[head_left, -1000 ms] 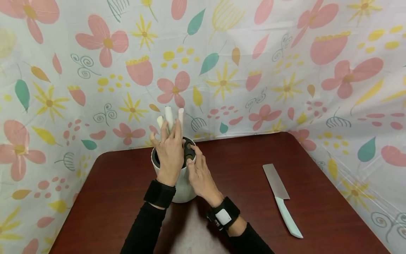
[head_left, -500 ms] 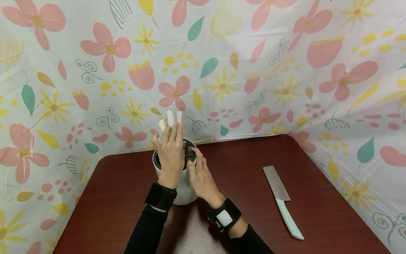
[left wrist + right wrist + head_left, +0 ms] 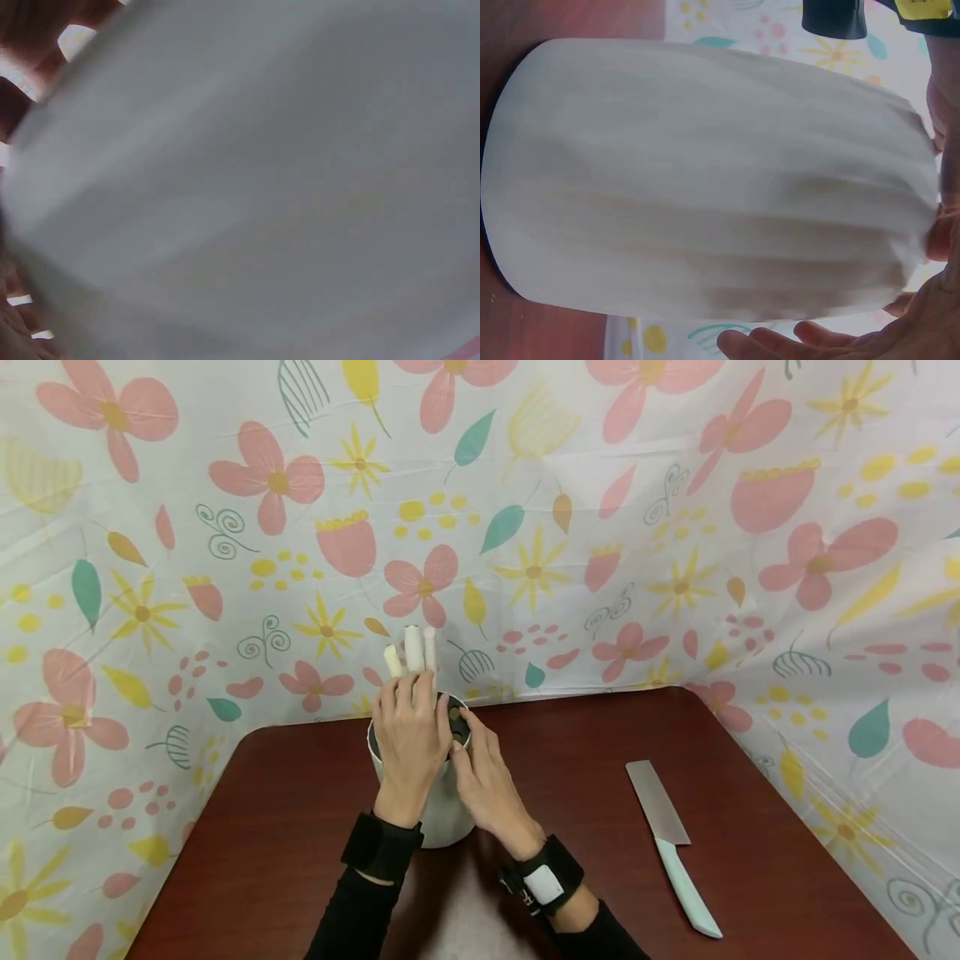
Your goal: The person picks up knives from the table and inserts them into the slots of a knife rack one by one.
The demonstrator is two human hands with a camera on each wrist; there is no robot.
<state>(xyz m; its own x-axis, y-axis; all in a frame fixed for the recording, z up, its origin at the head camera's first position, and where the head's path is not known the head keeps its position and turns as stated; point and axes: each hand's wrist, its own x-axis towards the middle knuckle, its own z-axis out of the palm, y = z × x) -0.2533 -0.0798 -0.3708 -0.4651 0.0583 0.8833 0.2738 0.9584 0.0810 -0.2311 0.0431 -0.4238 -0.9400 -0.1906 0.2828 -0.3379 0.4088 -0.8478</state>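
A white round knife block [image 3: 446, 814] with a dark top insert [image 3: 455, 724] stands upright on the table. Several pale handles [image 3: 413, 649] rise from its top, one yellowish and one pinkish. My left hand [image 3: 411, 735] lies over the near rim, fingers bent in front of the handles; whether they hold a handle I cannot tell. With thumb and index finger at the right rim, my right hand [image 3: 491, 781] holds the block. The right wrist view shows right-hand fingers [image 3: 780, 341] along the block's side. In the left wrist view the block's wall [image 3: 247, 180] fills most of the picture.
A kitchen knife [image 3: 667, 827] with a broad blade and pale mint handle lies on the right of the dark red table [image 3: 585, 743]. A floral curtain [image 3: 525, 485] hangs right behind the table's back edge and along both sides.
My left hand's raised fingers have bent and come down, so more of the pale handles shows. The right hand stays at the rim. The head view has shifted a little.
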